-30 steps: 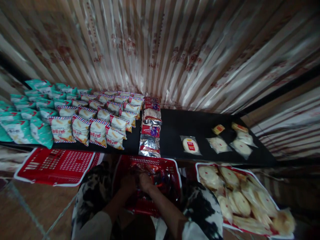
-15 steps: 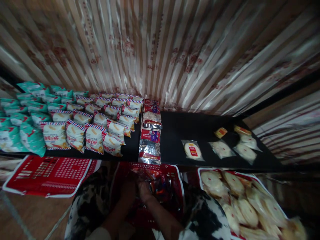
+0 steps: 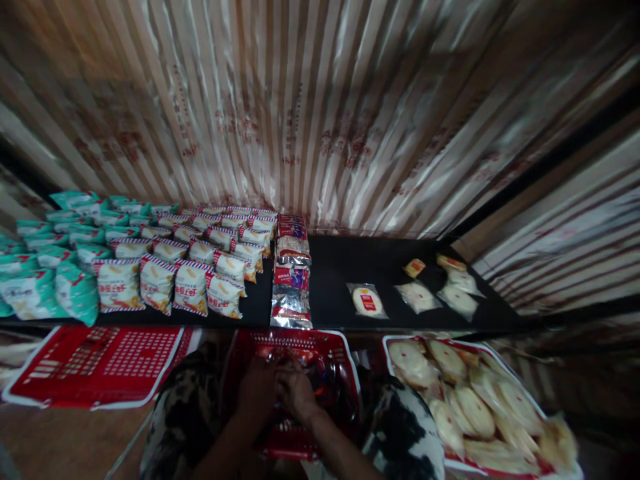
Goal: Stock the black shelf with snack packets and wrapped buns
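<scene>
The trousers carry a blotchy black-and-white print of irregular, soft-edged patches, something like cowhide — the left leg, out to the left of the bare left hand, looks dimmer and more broken up. The right knee, out to the right of the bare right hand, shows broader white areas — and behind the hands both forearms are bare as far as they show.
</scene>
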A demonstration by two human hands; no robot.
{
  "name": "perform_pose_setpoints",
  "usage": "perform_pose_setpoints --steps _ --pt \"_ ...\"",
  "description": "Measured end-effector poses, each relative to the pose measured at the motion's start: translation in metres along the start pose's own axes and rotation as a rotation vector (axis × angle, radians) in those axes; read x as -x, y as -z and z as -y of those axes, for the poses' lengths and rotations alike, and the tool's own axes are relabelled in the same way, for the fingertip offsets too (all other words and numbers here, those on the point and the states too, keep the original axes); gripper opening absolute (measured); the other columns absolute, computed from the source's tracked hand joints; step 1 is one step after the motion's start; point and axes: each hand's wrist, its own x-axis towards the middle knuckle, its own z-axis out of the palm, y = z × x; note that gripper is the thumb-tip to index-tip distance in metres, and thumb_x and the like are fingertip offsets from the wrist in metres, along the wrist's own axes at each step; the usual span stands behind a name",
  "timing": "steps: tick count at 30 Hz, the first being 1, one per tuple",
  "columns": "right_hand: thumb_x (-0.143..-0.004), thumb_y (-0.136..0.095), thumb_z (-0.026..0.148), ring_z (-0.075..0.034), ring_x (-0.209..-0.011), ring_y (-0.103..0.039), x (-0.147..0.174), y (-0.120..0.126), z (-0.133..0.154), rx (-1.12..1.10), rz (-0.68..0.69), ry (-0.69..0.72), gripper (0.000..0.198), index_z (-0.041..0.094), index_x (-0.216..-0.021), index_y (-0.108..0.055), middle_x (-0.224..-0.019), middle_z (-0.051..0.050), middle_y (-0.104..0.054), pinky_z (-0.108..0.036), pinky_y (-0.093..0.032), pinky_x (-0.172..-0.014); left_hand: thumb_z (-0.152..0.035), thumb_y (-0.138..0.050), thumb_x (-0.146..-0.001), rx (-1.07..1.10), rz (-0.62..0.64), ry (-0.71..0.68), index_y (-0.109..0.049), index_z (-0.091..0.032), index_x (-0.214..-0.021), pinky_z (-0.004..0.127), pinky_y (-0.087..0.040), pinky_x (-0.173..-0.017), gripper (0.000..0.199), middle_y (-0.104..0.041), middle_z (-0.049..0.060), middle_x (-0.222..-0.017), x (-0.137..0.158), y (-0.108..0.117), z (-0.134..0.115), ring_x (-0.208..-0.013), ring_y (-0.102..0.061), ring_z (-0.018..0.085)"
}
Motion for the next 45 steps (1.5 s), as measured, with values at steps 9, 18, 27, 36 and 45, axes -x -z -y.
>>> perform_pose_setpoints --steps 9,18,27,36,45 --pt "-0.08 -0.056 0.04 -0.02 -0.088 -0.06 0.031 0.042 0.03 -0.39 -0.009 0.173 0.023 0.02 -0.082 -0.069 -0.088 -0.003 -0.068 -0.032 -0.045 -0.081 -0.022 -0.042 -0.087 0.055 -0.202 -0.144 -0.065 -0.017 -0.08 0.033 -0.046 -0.082 0.025 -0.067 0.007 -0.084 0.03 0.054 -0.026 -0.088 -0.06 0.021" --pt "-0.073 -0.059 0.058 -0.014 -0.061 -0.054 0.059 0.097 0.071 -0.664 -0.188 0.014 0.041 0.017 -0.074 -0.064 -0.066 0.001 -0.062 -0.026 -0.042 -0.06 -0.034 -0.04 -0.088 0.403 -0.61 -0.194 -0.057 -0.019 -0.113 0.033 -0.046 -0.092 0.034 -0.056 0.009 -0.121 0.057 0.108 -0.047 -0.11 -0.054 0.019" --pt "-0.065 -0.069 0.058 -0.012 -0.056 -0.056 0.088 0.117 0.092 -1.007 -0.329 -0.008 0.045 0.017 -0.08 -0.06 -0.066 0.001 -0.064 -0.025 -0.044 -0.056 -0.033 -0.048 -0.081 0.674 -0.39 -0.098 -0.055 -0.014 -0.115 0.033 -0.049 -0.088 0.039 -0.061 0.011 -0.117 0.077 0.084 -0.045 -0.104 -0.059 0.021" --pt "-0.064 -0.072 0.055 -0.013 -0.058 -0.058 0.096 0.119 0.109 -1.061 -0.26 0.019 0.042 0.017 -0.08 -0.061 -0.065 0.002 -0.065 -0.026 -0.046 -0.061 -0.047 -0.065 -0.067 1.172 -0.024 -0.126 -0.066 -0.013 -0.094 0.033 -0.048 -0.083 0.044 -0.071 0.008 -0.097 0.094 0.06 -0.055 -0.091 -0.064 0.023" --pt "-0.06 -0.079 0.045 -0.014 -0.069 -0.061 0.084 0.107 0.084 -1.022 -0.264 -0.067 0.038 0.019 -0.083 -0.063 -0.073 0.001 -0.065 -0.026 -0.046 -0.07 -0.043 -0.059 -0.069 1.161 -0.134 -0.046 -0.066 -0.014 -0.091 0.03 -0.049 -0.076 0.038 -0.072 0.006 -0.089 0.063 0.053 -0.045 -0.083 -0.064 0.022"
